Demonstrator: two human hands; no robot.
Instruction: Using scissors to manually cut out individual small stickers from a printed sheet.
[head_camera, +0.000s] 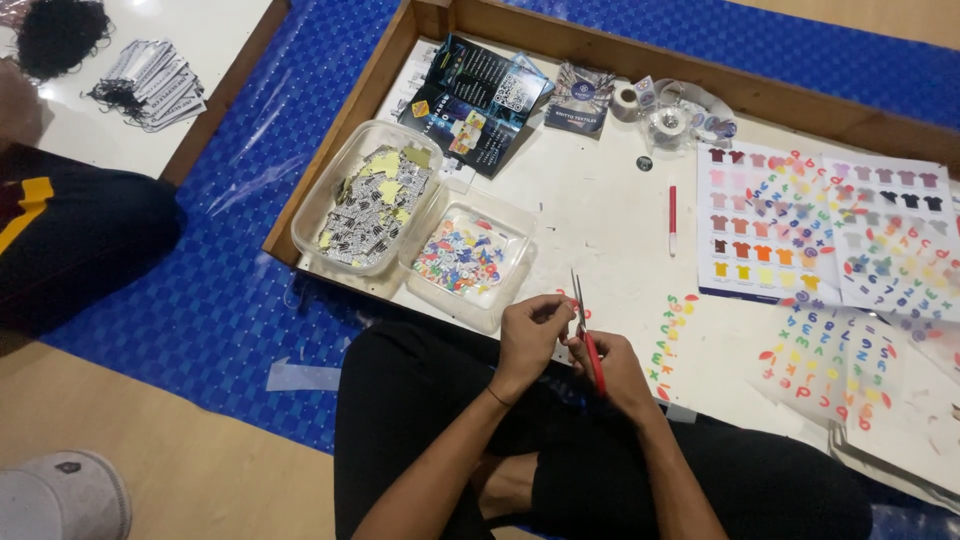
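My right hand (612, 362) grips red-handled scissors (585, 325), blades pointing up and away. My left hand (533, 332) pinches a small piece of sticker right at the blades; the piece is too small to make out. Both hands hover over the near edge of a white board (600, 210) framed in wood. Just left of my hands lies a clear plastic lid (465, 258) filled with small coloured cut-outs. Beside it stands a clear tub (368, 195) of grey and yellow paper bits.
Sheets of coloured letter and shirt stickers (820, 225) cover the right side. A red pen (672, 218), tape rolls (668, 122) and dark booklets (478, 100) lie farther back. A blue mat (230, 290) surrounds the board. Another person's dark-clothed leg (70, 240) is at left.
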